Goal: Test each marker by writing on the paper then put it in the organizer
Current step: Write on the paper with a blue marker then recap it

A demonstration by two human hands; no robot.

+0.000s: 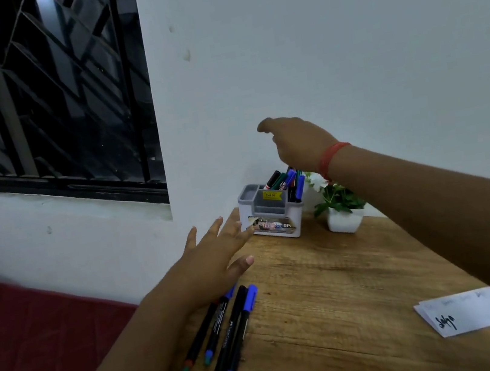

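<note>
- The right hand point(297, 142) hangs in the air above the organizer point(270, 213), wrist bent so the fingers point down toward the markers standing in it; nothing shows in its grip, and its fingertips are hidden behind the back of the hand, so how far they curl cannot be told.
- A red thread band point(330, 156) circles the right wrist.
- The left hand point(214, 263) is spread flat with fingers straight and apart, holding nothing, raised over the worktop's left edge, its fingertips just beside the organizer's front left corner.
- Four loose markers point(224, 331) lie side by side on the worktop point(331, 283) just below the left hand; the left wrist covers their upper ends on the left side. Their barrels are dark, with blue caps and green or blue end plugs.
- The organizer is a small white and grey box near the wall, with a yellow price sticker inside and a printed label on its front; several markers point(288, 183) with blue, green and red parts stand in its right rear compartment, directly under the right hand.
- The paper point(469, 312) lies at the worktop's right, well apart from both hands, partly hidden by the right forearm, with dark scribbles on it.
- A small white pot with a green plant point(340, 206) stands just right of the organizer.
</note>
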